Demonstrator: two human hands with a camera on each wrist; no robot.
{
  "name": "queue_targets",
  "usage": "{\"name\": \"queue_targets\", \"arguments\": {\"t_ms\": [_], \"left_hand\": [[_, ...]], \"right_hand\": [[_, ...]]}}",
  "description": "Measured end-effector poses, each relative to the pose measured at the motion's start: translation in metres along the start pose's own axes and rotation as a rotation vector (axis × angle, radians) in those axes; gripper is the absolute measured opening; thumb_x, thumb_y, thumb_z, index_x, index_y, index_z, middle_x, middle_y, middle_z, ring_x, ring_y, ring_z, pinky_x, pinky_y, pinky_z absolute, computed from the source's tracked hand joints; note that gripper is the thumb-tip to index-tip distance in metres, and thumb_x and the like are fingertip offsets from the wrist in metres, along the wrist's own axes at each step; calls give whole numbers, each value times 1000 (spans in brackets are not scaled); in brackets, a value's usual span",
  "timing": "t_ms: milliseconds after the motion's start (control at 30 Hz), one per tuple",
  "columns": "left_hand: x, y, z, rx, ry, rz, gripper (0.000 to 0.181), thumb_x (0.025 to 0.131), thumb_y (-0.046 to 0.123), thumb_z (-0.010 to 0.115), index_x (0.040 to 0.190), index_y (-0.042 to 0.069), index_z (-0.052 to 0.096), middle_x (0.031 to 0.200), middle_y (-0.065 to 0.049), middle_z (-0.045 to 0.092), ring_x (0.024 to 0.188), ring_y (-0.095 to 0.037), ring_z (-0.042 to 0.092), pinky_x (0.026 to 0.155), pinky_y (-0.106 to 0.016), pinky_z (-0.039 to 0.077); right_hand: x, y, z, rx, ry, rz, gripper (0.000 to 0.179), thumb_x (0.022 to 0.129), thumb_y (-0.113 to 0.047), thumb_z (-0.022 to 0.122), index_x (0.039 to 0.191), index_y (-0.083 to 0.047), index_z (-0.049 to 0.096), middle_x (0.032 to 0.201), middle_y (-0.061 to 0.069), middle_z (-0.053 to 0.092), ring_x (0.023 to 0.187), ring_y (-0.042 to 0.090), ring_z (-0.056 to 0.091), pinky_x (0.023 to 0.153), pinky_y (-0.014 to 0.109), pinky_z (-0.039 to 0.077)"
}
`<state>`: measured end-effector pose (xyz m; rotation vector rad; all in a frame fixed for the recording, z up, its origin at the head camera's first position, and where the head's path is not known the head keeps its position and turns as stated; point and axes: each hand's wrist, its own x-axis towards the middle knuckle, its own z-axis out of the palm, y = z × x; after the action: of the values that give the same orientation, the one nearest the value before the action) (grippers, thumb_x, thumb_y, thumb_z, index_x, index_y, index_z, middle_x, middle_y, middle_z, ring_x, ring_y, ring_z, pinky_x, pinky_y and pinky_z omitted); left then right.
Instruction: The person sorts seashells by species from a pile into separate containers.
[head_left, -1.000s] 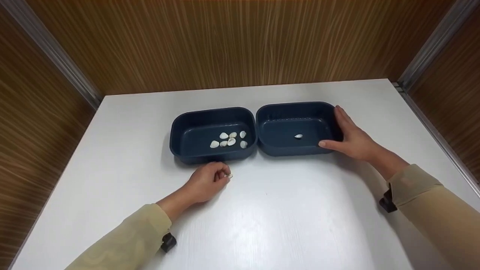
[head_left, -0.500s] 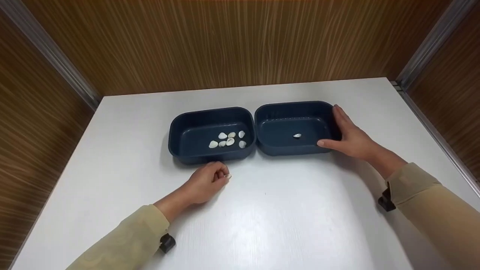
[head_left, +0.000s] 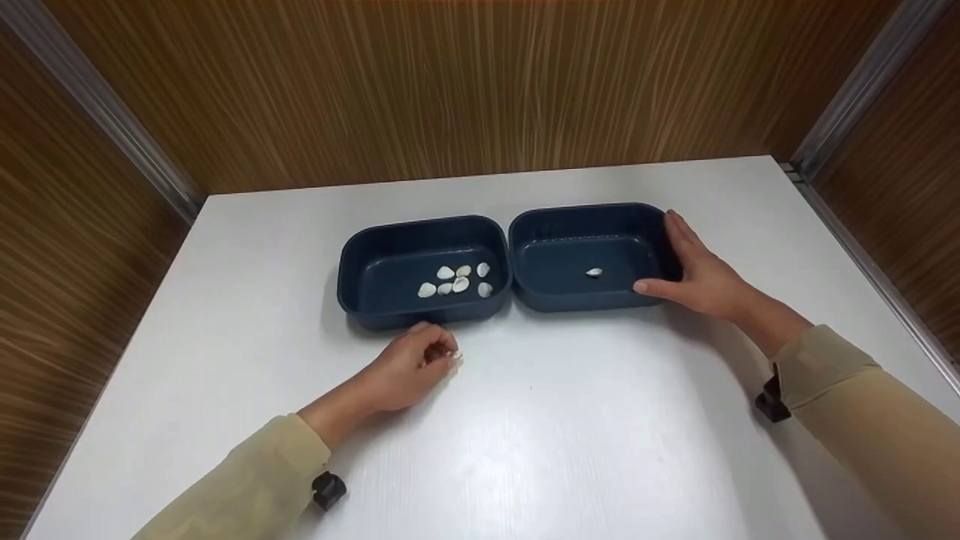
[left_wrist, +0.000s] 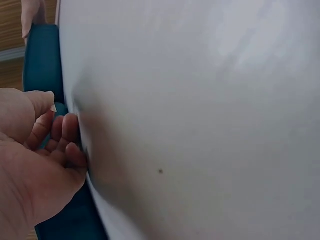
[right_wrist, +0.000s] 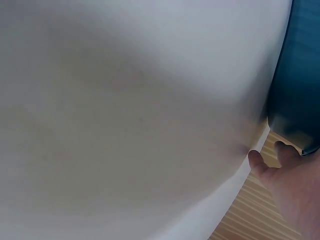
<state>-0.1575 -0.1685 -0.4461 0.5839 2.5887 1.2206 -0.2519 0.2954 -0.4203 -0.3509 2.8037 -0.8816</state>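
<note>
My left hand (head_left: 405, 371) pinches a small white shell (head_left: 457, 356) between thumb and forefinger, low over the table just before the left box. In the left wrist view the shell's edge (left_wrist: 53, 107) shows at the thumb tip, with the other fingers curled loosely beneath. Several pale shells (head_left: 460, 285) lie in the right half of the left dark blue box (head_left: 379, 281). One shell (head_left: 594, 272) lies in the right dark blue box (head_left: 577, 302). My right hand (head_left: 709, 281) rests at that box's right end, thumb on the front rim, fingers stretched along the outer side.
Both boxes stand side by side on a white table (head_left: 540, 442), their near ends meeting. A wood-grain panel (head_left: 480, 90) closes off the back, with further panels at left and right. Dark wrist devices (head_left: 328, 490) sit under both sleeves.
The left hand and forearm have shifted slightly left and toward me, and the pinched shell has turned a little. The shell in the right box has rocked slightly. The right hand stays put.
</note>
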Motion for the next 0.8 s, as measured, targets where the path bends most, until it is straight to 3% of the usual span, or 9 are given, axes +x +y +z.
{"name": "queue_targets", "arguments": {"t_ms": [400,600,800], "left_hand": [[-2,17,-1,-63,6,3,10,104,8,65,113,10,67,102,3,65,94,-14,61,83,-29,52],[8,37,-5,-38,38,153,10,104,8,66,115,7,67,105,2,68,96,-14,63,84,-31,53],[34,58,-9,-40,70,285,11,104,6,67,115,4,66,106,-3,68,95,-17,62,83,-32,54]], "right_hand": [[2,1,2,-14,5,7,122,94,-55,75,170,-17,-13,178,6,-15,163,33,-7,127,64,7],[3,0,1,-13,-1,20,123,94,-57,75,170,-18,-14,177,5,-16,163,33,-7,127,65,7],[2,-1,0,-10,-10,23,123,94,-58,74,169,-18,-14,177,5,-17,163,33,-8,127,65,6]]}}
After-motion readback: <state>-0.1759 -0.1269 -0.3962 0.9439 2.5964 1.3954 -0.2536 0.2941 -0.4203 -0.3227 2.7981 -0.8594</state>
